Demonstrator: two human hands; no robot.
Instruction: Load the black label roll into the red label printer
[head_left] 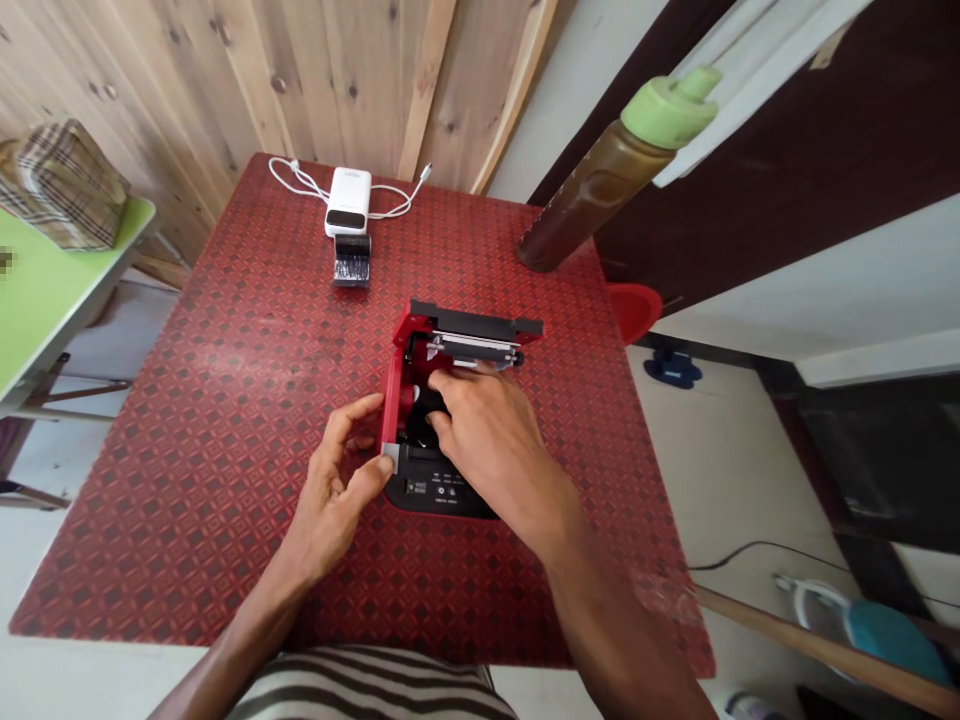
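Observation:
A red and black label printer [450, 492] sits on the table with its lid [476, 325] tilted up at the far side. My left hand [341, 470] braces the printer's left side, the thumb on its front corner and the fingers along the red wall. Inside the uncovered compartment, the fingers of my right hand [491, 430] are bent around a black part [427, 405]. My palm covers much of that part, so its kind cannot be made out. Small buttons and white markings show on the front panel.
Toward the back of the red patterned table [225, 450] lie a white power bank [349, 195] with a white cable [397, 208] and a small roll of black film [352, 260]. A tall green-capped bottle [600, 185] stands at the back right.

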